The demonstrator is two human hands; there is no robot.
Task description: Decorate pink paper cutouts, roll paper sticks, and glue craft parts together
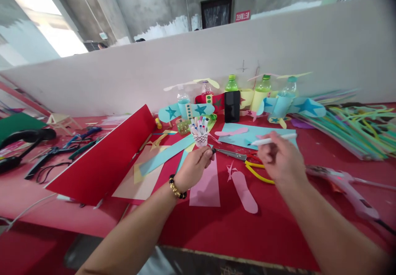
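Note:
My right hand [280, 155] is closed on a white marker pen [266, 140], its blue-tinged tip pointing left above a light blue paper sheet [287, 134]. Closed in a pinch, my left hand [196, 163] has a small dark piece [214, 150] at its fingertips, perhaps a marker cap. Just beyond that hand stands a white cup with a black lattice pattern [201, 140], full of markers. Scissors [260, 174] with yellow and red handles lie between the hands. Nearer to me are a rounded pink paper strip [244, 192] and a pink paper sheet [206, 190].
Bottle-and-paper airplanes [185, 106] and a black phone [232, 106] line the back partition. At right lie a pink glue gun [349, 188] and pipe cleaners [355, 130]. A red board [108, 159] leans at left, with tools [58, 155] beyond it.

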